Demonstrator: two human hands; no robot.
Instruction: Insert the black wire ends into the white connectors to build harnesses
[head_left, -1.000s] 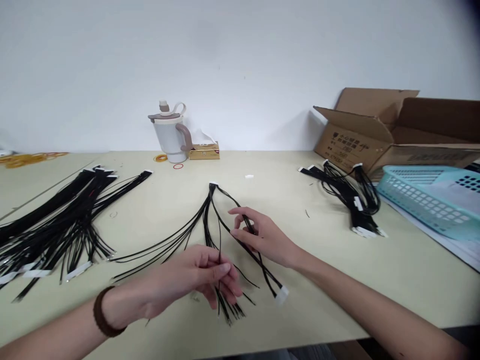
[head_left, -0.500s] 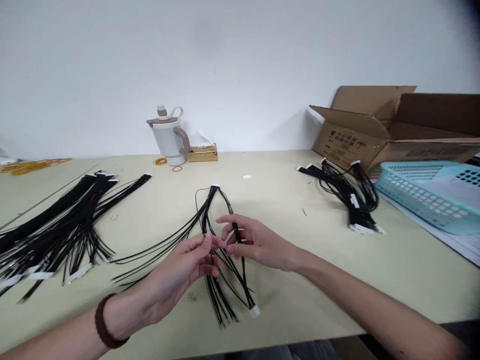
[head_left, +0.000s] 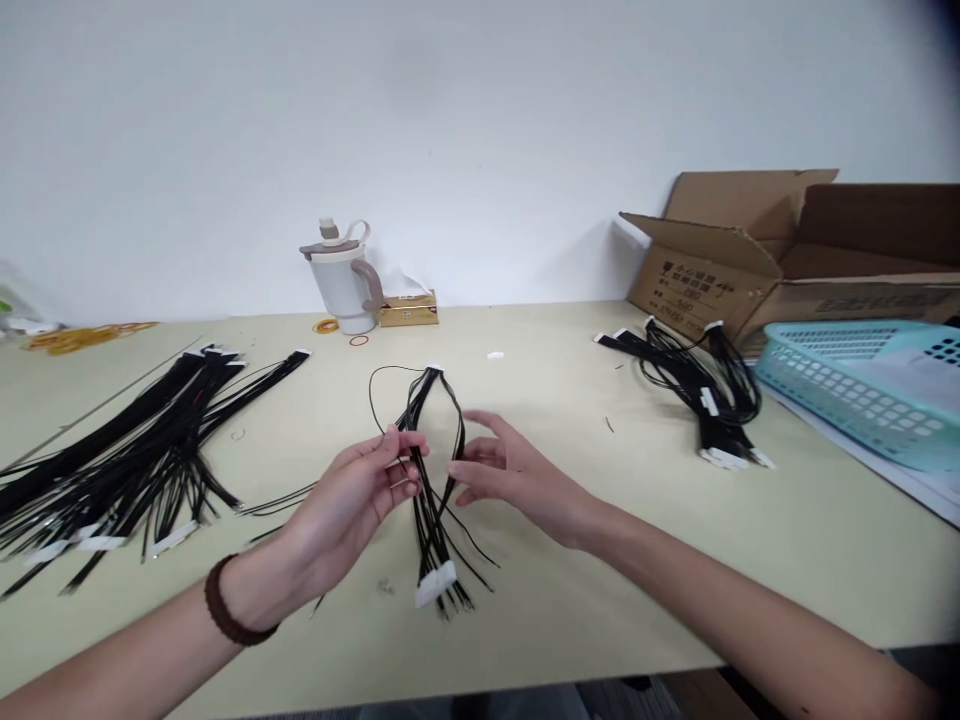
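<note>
A black wire harness (head_left: pixel 430 478) lies in front of me, a white connector (head_left: pixel 435 369) at its far end and a larger white connector (head_left: pixel 436 584) at the near end. My left hand (head_left: pixel 352 510), wearing a brown band on the wrist, is closed in a pinch on some wires at the harness's left side. On the other side, my right hand (head_left: pixel 517 480) curls its thumb and fingers round the right-hand strands, index finger raised. A thin wire loops out left of the far connector. Several loose ends spread under and past my left hand.
Many black harnesses (head_left: pixel 180 420) are piled at the left, and a smaller bunch (head_left: pixel 690 390) lies right. Behind stand a tumbler (head_left: pixel 341 285) and a tissue pack (head_left: pixel 409 309). A cardboard box (head_left: pixel 712 270) and a turquoise basket (head_left: pixel 840 400) occupy the right. Rubber bands (head_left: pixel 90 338) lie far left.
The near white connector has moved left and now lies over the wire ends. My left hand has shifted left and slightly up, so the hands are farther apart. The thin wire loop bulges wider.
</note>
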